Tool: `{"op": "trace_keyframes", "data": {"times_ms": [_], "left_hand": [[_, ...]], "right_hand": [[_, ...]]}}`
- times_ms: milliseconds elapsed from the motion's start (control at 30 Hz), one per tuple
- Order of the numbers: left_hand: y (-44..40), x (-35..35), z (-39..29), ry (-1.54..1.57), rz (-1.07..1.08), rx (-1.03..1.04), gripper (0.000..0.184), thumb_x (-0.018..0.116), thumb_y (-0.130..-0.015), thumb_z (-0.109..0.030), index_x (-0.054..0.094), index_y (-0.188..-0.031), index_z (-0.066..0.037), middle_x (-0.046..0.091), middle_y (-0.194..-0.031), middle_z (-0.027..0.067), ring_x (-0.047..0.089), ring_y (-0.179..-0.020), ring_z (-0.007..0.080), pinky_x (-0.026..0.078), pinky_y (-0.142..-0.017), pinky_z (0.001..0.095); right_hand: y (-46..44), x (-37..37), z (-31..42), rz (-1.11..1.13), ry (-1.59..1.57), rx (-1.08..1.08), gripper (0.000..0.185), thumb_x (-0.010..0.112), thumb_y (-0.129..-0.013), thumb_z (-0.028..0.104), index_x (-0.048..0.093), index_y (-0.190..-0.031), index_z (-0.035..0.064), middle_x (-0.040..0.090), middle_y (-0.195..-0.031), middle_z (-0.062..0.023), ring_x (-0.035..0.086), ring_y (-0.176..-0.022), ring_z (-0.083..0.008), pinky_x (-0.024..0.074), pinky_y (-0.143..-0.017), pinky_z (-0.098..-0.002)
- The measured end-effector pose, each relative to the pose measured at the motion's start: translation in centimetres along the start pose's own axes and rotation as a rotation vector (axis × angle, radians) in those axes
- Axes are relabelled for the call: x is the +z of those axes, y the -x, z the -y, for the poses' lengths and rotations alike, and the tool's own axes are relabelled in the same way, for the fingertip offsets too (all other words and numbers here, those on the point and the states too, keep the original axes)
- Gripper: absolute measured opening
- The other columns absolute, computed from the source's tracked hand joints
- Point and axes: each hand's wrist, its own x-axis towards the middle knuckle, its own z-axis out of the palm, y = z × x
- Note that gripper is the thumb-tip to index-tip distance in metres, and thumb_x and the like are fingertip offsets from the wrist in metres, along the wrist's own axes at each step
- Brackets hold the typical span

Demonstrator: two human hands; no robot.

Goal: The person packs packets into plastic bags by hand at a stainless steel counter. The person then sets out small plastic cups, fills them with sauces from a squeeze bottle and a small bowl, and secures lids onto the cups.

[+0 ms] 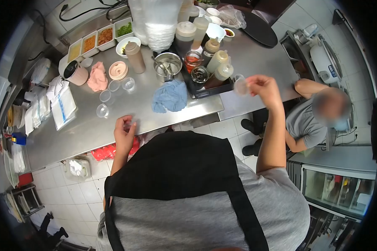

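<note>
My right hand (262,90) is raised over the right part of the counter, its fingers closed on a small clear plastic cup (240,86). At the counter's front edge is my left hand (125,130), with its fingers curled; something clear may lie at its fingertips, too small to make out. Beyond it stand several small clear cups (102,111), near a pink round container (118,70). A crumpled blue cloth (170,96) lies between my hands, in front of a metal pot (167,66) with utensils inside.
Sauce bottles and jars fill a black tray (211,90). Farther back are stacked clear containers (153,25) and topping trays (106,37). A pink cloth (97,77) and plastic bags (62,102) lie left. At right a person (308,119) sits near the counter.
</note>
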Motion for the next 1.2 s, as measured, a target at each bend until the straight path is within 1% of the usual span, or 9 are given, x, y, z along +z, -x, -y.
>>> {"op": "trace_keyframes", "data": {"times_ms": [100, 200, 500, 700, 800, 900, 967, 1133, 1200], "left_hand": [[-0.1, 1.6, -1.1, -0.294, -0.101, 0.148, 0.030, 0.068, -0.078, -0.007, 0.057, -0.106, -0.003, 0.056, -0.107, 0.0116, 0.053, -0.099, 0.0258, 0.043, -0.086, 0.0359], [-0.6, 3.4, -1.8, -0.416, -0.171, 0.222, 0.037, 0.070, -0.075, -0.009, 0.055, -0.109, -0.004, 0.055, -0.110, 0.0138, 0.048, -0.107, 0.0317, 0.037, -0.094, 0.0405], [-1.1, 6.2, -1.7, -0.536, -0.370, 0.125, 0.052, 0.071, -0.075, -0.012, 0.049, -0.122, -0.004, 0.051, -0.120, 0.0162, 0.045, -0.113, 0.0336, 0.035, -0.098, 0.0425], [-1.6, 8.0, -2.1, -0.765, -0.431, 0.117, 0.049, 0.069, -0.078, -0.019, 0.050, -0.121, -0.004, 0.052, -0.120, 0.0171, 0.047, -0.112, 0.0356, 0.036, -0.097, 0.0436], [-1.6, 8.5, -2.2, -0.819, -0.478, 0.090, 0.048, 0.068, -0.079, -0.021, 0.050, -0.121, -0.004, 0.052, -0.121, 0.0172, 0.047, -0.112, 0.0364, 0.036, -0.097, 0.0441], [-1.5, 8.5, -1.7, -0.827, -0.489, 0.046, 0.050, 0.067, -0.080, -0.021, 0.049, -0.122, -0.004, 0.052, -0.121, 0.0174, 0.047, -0.112, 0.0361, 0.036, -0.097, 0.0444], [-1.7, 8.9, -1.6, -0.832, -0.500, 0.046, 0.052, 0.068, -0.079, -0.022, 0.048, -0.123, -0.003, 0.051, -0.122, 0.0182, 0.047, -0.112, 0.0365, 0.036, -0.097, 0.0443], [-2.0, 8.1, -1.0, -0.631, -0.808, -0.125, 0.061, 0.073, -0.075, -0.023, 0.045, -0.124, -0.001, 0.049, -0.119, 0.0190, 0.047, -0.112, 0.0352, 0.042, -0.094, 0.0413], [-2.4, 7.5, -0.7, -0.511, -0.941, -0.247, 0.065, 0.075, -0.074, -0.020, 0.042, -0.126, -0.002, 0.045, -0.119, 0.0172, 0.049, -0.108, 0.0309, 0.045, -0.091, 0.0389]], "right_hand": [[-3.9, -3.6, -4.6, -0.200, 0.119, 0.095, 0.012, 0.069, -0.076, 0.003, 0.067, -0.087, -0.0024, 0.065, -0.071, -0.0065, 0.059, -0.055, -0.0107, 0.0488, -0.051, -0.0227], [-7.9, -4.4, -10.5, -0.204, -0.002, 0.209, 0.011, 0.070, -0.075, 0.002, 0.067, -0.085, -0.0019, 0.065, -0.070, -0.0073, 0.059, -0.054, -0.0117, 0.0493, -0.049, -0.0240], [-11.9, -3.8, -14.7, -0.095, -0.025, 0.346, 0.011, 0.072, -0.076, 0.008, 0.067, -0.085, 0.0031, 0.064, -0.072, -0.0038, 0.058, -0.056, -0.0123, 0.0505, -0.053, -0.0261], [-20.3, -7.3, -15.3, -0.195, 0.114, 0.064, 0.034, 0.077, -0.072, 0.013, 0.061, -0.100, 0.0033, 0.062, -0.090, -0.0052, 0.060, -0.076, -0.0132, 0.0506, -0.064, -0.0256], [-27.2, -6.4, -18.1, -0.244, 0.115, -0.164, 0.051, 0.081, -0.066, 0.018, 0.056, -0.107, 0.0019, 0.061, -0.099, -0.0096, 0.059, -0.088, -0.0187, 0.0506, -0.074, -0.0328], [-32.2, -4.2, -18.6, -0.241, 0.204, -0.186, 0.071, 0.086, -0.062, 0.026, 0.048, -0.117, 0.0023, 0.054, -0.110, -0.0111, 0.053, -0.102, -0.0214, 0.0456, -0.086, -0.0339], [-37.9, -3.8, -23.8, -0.278, 0.180, -0.484, 0.078, 0.087, -0.059, 0.030, 0.046, -0.119, 0.0007, 0.050, -0.115, -0.0132, 0.049, -0.108, -0.0251, 0.0420, -0.093, -0.0371], [-43.4, -2.2, -25.9, -0.302, 0.295, -0.404, 0.087, 0.088, -0.058, 0.024, 0.039, -0.125, -0.0018, 0.044, -0.124, -0.0179, 0.046, -0.114, -0.0285, 0.0377, -0.101, -0.0386], [-43.3, -1.4, -25.7, -0.294, 0.062, -0.417, 0.083, 0.087, -0.062, 0.020, 0.039, -0.126, -0.0012, 0.045, -0.125, -0.0187, 0.046, -0.117, -0.0295, 0.0362, -0.102, -0.0388]]}}
